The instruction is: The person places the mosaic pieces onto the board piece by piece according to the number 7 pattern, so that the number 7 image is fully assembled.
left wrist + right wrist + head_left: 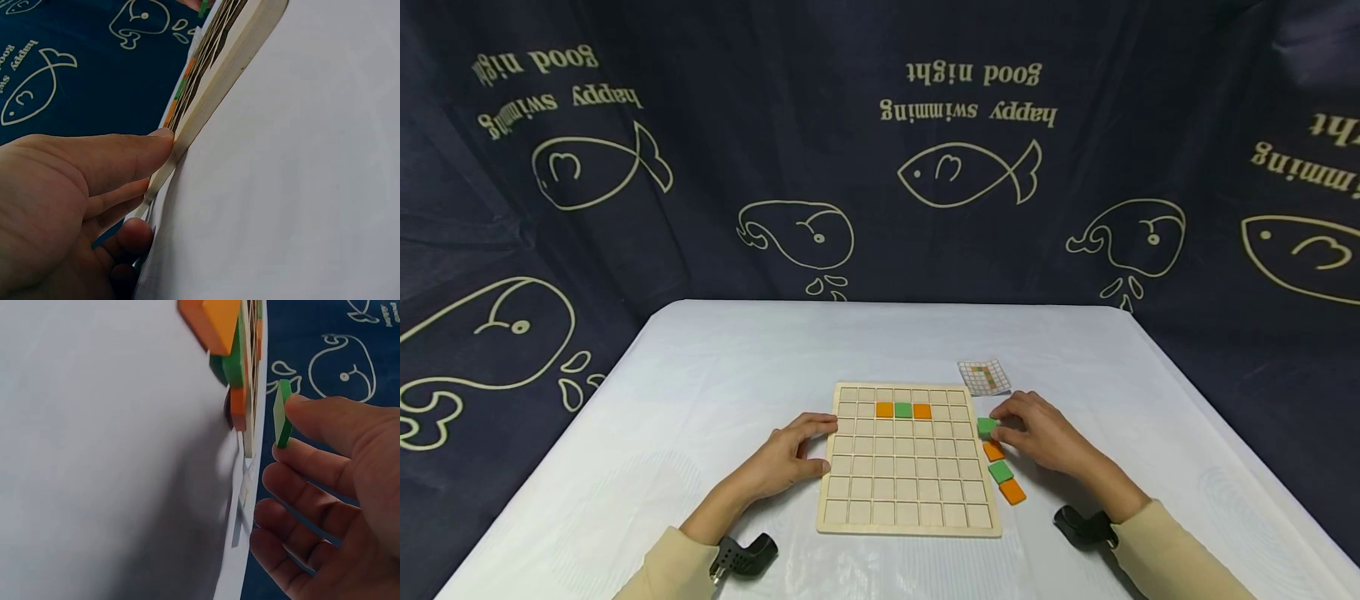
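Between thumb and forefinger my right hand [1041,429] pinches a green square tile [282,415], raised above the table beside the board's right edge. A wooden grid board [910,517] lies flat in front of me. Its second row from the far side holds an orange tile [885,410], a green one and another orange tile [922,411], side by side. Resting against the board's left edge is my left hand [782,458], thumb and fingers spread apart along the wood. Thumb contact with the edge shows in the left wrist view.
Right of the board lie an orange tile [993,451], a green tile [1001,472] and another orange tile [1012,492], roughly in a line. A small printed pattern card [983,377] sits past the board's far right corner. A dark curtain [880,250] hangs behind the white table.
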The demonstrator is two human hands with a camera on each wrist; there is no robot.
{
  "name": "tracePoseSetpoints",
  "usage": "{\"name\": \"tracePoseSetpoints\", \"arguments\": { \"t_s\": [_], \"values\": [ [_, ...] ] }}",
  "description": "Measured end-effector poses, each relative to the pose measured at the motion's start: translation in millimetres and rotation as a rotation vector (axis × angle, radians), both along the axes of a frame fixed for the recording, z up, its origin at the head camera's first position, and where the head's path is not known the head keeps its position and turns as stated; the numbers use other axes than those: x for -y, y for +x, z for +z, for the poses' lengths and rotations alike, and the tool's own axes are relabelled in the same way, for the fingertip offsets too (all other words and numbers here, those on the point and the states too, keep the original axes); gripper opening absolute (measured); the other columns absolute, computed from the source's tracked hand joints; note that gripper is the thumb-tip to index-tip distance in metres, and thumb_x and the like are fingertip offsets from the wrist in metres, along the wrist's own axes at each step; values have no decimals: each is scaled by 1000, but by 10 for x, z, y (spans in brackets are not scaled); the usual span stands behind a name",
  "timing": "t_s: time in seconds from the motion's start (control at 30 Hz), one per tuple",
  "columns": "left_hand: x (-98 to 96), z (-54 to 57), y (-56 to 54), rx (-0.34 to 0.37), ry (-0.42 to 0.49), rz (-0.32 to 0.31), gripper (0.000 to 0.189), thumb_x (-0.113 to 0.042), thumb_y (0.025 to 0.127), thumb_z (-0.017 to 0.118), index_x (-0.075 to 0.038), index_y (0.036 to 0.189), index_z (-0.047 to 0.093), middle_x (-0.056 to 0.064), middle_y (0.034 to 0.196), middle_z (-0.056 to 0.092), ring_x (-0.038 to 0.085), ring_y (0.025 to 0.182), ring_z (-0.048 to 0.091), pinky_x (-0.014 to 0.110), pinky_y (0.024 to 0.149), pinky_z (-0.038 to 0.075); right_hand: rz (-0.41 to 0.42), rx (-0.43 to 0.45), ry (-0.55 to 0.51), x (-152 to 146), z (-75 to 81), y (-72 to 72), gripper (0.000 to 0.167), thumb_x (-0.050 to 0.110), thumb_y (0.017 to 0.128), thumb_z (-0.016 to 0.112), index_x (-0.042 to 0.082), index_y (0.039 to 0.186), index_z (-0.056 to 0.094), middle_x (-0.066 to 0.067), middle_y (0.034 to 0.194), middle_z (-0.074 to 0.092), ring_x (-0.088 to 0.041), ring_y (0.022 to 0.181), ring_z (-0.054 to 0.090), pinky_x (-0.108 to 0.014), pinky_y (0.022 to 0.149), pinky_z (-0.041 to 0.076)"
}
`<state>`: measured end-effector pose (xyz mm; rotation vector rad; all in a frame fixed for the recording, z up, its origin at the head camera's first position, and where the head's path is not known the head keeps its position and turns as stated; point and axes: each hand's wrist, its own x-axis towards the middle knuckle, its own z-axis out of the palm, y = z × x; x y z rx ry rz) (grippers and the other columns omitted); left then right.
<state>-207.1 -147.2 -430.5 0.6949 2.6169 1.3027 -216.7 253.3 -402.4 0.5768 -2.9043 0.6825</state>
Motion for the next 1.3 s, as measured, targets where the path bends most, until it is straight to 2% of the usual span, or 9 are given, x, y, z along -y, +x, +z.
{"name": "tracePoseSetpoints", "arguments": {
  "t_s": [0.13, 0.37, 0.57, 0.73, 0.87, 0.97, 1.1, 1.3],
  "values": [
    [-2, 3, 2, 2, -5, 3, 54, -15, 81, 72, -8, 132, 54, 2, 143, 45, 29, 140, 31, 73, 105, -1, 4, -28, -6, 44, 7, 6, 18, 21, 84, 70, 14, 100, 69, 1, 100, 63, -13, 91, 51, -36, 79, 47],
    [-1, -1, 1, 5, -2, 3, 54, -15, 81, 73, -8, 132, 55, 2, 143, 45, 29, 141, 30, 74, 104, -2, 33, -61, -21, 132, 44, 15, 17, 19, 84, 70, 13, 100, 69, 3, 93, 60, -11, 86, 48, -28, 71, 44],
    [-1, -10, -3, 9, -3, 4, 54, -15, 81, 73, -8, 132, 55, 2, 144, 45, 28, 141, 30, 73, 104, -3, 41, -88, -25, 202, 70, 3, 18, 20, 83, 71, 13, 100, 69, 3, 93, 60, -13, 86, 49, -28, 71, 44],
    [0, -14, -4, 10, 0, 5, 54, -15, 81, 73, -9, 132, 55, 2, 144, 45, 25, 135, 35, 73, 105, -3, 45, -93, -26, 261, 93, -13, 19, 21, 83, 71, 13, 101, 69, 2, 95, 60, -14, 88, 50, -29, 72, 45],
    [0, -16, -5, 9, -1, 5, 54, -15, 81, 73, -9, 132, 55, 1, 144, 45, 22, 122, 42, 71, 106, -1, 54, -92, -19, 311, 106, -22, 20, 23, 83, 71, 13, 101, 69, 2, 95, 61, -14, 88, 50, -29, 72, 45],
    [0, -16, -5, 6, -2, 4, 54, -15, 81, 73, -9, 132, 55, 1, 143, 45, 23, 125, 42, 71, 106, 0, 57, -93, -19, 350, 112, -25, 21, 24, 84, 71, 13, 101, 69, 2, 95, 60, -14, 88, 51, -29, 72, 46],
    [1, -14, -5, 7, -2, 3, 54, -15, 81, 72, -8, 132, 54, 2, 144, 45, 27, 138, 33, 71, 106, -1, 72, -109, -33, 394, 106, -31, 21, 23, 83, 71, 12, 101, 69, 1, 95, 60, -15, 88, 51, -29, 72, 45],
    [0, -10, -4, 9, 0, 2, 54, -15, 81, 72, -8, 132, 54, 2, 144, 45, 26, 133, 37, 70, 107, 1, 113, -150, -34, 455, 92, -44, 20, 22, 84, 71, 12, 100, 68, 1, 93, 60, -17, 86, 51, -30, 70, 44]
  ]
}}
